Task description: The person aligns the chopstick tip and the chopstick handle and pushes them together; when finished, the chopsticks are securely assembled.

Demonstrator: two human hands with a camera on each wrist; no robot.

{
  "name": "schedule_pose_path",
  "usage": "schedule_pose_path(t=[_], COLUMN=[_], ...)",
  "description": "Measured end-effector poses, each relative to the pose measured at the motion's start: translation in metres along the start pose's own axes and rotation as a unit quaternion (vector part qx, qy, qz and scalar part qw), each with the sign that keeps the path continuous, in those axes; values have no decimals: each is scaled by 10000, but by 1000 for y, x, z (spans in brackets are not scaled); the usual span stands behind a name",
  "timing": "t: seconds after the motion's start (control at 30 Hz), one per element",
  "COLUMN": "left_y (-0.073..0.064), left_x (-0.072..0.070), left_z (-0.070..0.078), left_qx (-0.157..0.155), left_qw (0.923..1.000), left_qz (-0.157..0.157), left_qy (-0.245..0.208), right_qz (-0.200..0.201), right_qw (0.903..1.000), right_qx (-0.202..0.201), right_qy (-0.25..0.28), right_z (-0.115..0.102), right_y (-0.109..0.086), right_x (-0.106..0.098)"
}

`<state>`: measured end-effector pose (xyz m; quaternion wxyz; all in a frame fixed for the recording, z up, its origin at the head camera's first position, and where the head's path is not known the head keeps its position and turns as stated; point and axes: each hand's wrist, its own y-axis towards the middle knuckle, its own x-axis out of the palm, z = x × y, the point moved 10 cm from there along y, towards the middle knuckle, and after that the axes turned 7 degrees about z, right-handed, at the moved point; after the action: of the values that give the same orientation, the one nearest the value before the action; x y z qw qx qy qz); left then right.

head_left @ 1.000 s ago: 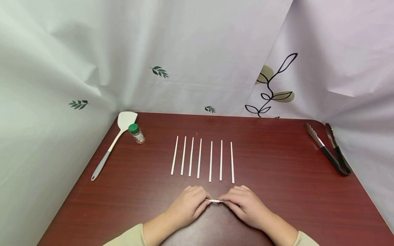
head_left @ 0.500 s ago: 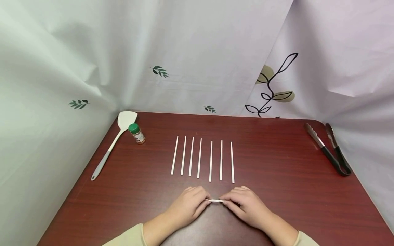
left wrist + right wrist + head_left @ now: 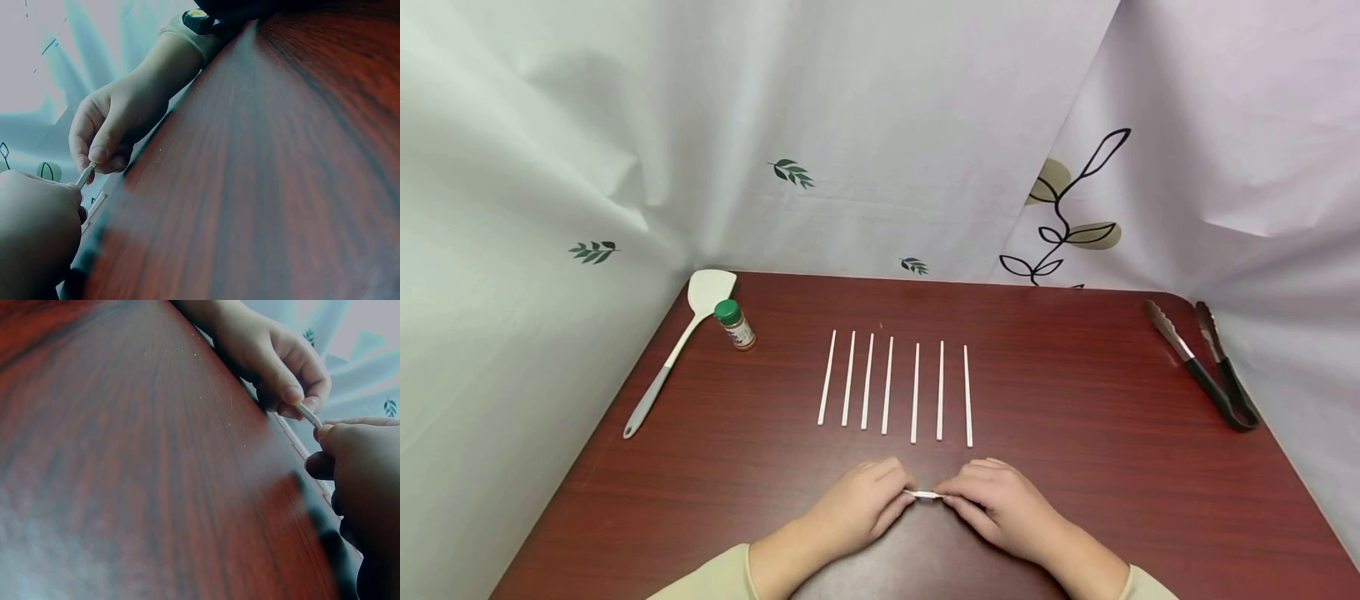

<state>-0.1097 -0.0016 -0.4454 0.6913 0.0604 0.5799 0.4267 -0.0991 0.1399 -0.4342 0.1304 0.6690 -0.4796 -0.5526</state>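
Observation:
In the head view my left hand (image 3: 865,504) and right hand (image 3: 1003,510) face each other near the front of the table. Between them runs a short, thin white strip (image 3: 927,495), each hand pinching one end with thumb and fingers. Only the middle of the strip shows; its ends are hidden in the fingers. The right wrist view shows the strip (image 3: 309,415) as narrow and pale, bridging the two sets of fingertips. Beyond the hands, several thin white sticks (image 3: 887,386) lie side by side in a row on the table, pointing away from me.
At the back left lie a white spatula (image 3: 678,351) with a grey handle and a spice jar (image 3: 735,325) with a green lid. Black-handled metal tongs (image 3: 1202,367) lie spread at the right edge. White patterned cloth (image 3: 880,125) hangs around the dark red table (image 3: 1075,392).
Both hands keep their pinch on the white strip, which has shifted slightly toward me. The sticks and the other things stay where they were.

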Motion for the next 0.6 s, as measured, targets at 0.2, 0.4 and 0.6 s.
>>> schedule_pose_path(t=[0.2,0.4,0.6], left_y=[1,-1,0], left_x=[0,1,1], left_z=[-1,0,-1], left_qx=[-72,8,-100], left_qw=[9995,9995,9995], left_qz=[-8,-7,13], left_qy=[-294,-305,-315], right_qz=[12,-34,42], right_qw=[9998,9997,9993], right_qx=[-40,-79,364], right_qy=[203,243,59], right_z=[1,-1,5], right_y=[0,1,0], right_x=[0,1,-1])
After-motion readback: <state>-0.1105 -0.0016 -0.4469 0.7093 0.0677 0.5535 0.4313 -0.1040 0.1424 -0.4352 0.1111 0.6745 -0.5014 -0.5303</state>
